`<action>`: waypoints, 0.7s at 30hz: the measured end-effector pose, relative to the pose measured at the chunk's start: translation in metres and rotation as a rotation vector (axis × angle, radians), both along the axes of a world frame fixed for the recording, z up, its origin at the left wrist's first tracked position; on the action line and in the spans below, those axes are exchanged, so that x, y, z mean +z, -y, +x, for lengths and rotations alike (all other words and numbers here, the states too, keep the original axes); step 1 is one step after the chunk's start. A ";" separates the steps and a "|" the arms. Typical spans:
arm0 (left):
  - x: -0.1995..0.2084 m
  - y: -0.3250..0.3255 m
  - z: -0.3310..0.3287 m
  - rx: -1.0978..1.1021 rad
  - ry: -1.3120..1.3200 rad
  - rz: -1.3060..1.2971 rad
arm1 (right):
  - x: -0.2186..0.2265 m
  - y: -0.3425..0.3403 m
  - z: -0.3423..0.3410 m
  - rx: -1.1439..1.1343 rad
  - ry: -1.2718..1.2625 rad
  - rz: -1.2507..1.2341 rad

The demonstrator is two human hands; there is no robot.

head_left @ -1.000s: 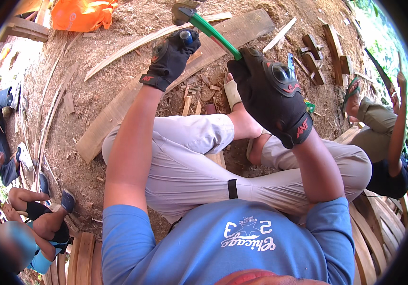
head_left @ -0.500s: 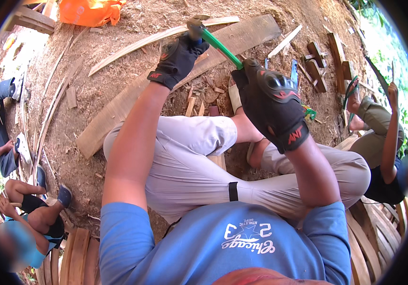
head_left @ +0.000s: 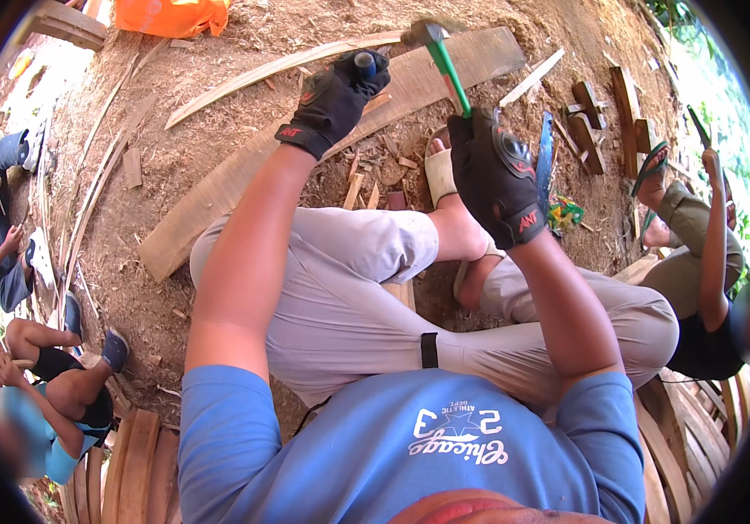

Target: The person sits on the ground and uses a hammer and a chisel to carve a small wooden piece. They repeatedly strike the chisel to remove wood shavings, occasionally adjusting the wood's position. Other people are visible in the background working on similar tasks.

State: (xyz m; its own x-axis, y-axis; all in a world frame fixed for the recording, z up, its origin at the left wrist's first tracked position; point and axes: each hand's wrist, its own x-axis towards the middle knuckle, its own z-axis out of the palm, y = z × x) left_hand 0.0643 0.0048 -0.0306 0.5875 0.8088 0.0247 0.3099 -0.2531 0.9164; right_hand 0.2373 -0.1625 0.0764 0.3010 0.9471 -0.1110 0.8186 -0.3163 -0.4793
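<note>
The hammer [head_left: 447,70] is in the right hand [head_left: 497,175], whose gloved fingers are closed round the end of the green handle; its head points away from the person and sits to the right of the left hand [head_left: 338,98], apart from it. The left hand, also gloved, is curled tight round a tool [head_left: 364,61] of which only a blue end shows, the rest being hidden in the grip. Behind the left hand, a wide plank [head_left: 218,205] runs slantwise over the ground, and a thin strip [head_left: 261,87] curves past it on the far side. Nearer the person than the left hand lie chips [head_left: 353,190]. A sandalled foot [head_left: 439,170] takes up the ground between the hands, close to the right one. Just right of the right hand are a blue blade-like thing [head_left: 546,157] and, nearer the person, a green and yellow packet [head_left: 564,212]; farther right lie joined blocks [head_left: 586,144] and a beam [head_left: 626,105]. A co-worker [head_left: 698,236] sits well right of the right hand; two others, one in light blue [head_left: 68,450] and one in dark trousers [head_left: 10,271], are well left of the left hand. Far out and left of that hand lies an orange bag [head_left: 174,15].
</note>
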 end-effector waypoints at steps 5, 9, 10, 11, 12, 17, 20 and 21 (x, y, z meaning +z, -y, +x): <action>0.006 0.004 0.002 0.021 0.048 0.002 | -0.072 0.003 0.012 0.053 0.034 -0.285; 0.003 0.004 -0.004 0.065 0.071 -0.004 | -0.076 -0.007 0.003 -0.055 0.016 -0.411; 0.002 0.004 -0.003 0.078 0.070 0.023 | -0.078 -0.007 0.004 -0.069 0.011 -0.391; 0.000 0.003 -0.004 0.086 0.086 -0.011 | -0.081 -0.008 0.004 -0.031 0.014 -0.384; -0.001 0.002 -0.004 0.095 0.102 -0.046 | -0.084 -0.009 0.003 0.006 0.016 -0.377; 0.002 0.002 0.001 0.097 0.139 -0.093 | -0.128 -0.008 -0.002 0.056 0.111 -0.256; 0.003 0.005 0.005 0.141 0.086 0.005 | -0.152 -0.001 0.004 0.172 0.193 -0.267; 0.000 -0.001 0.010 0.193 0.195 -0.029 | -0.163 0.002 0.007 0.244 0.268 -0.230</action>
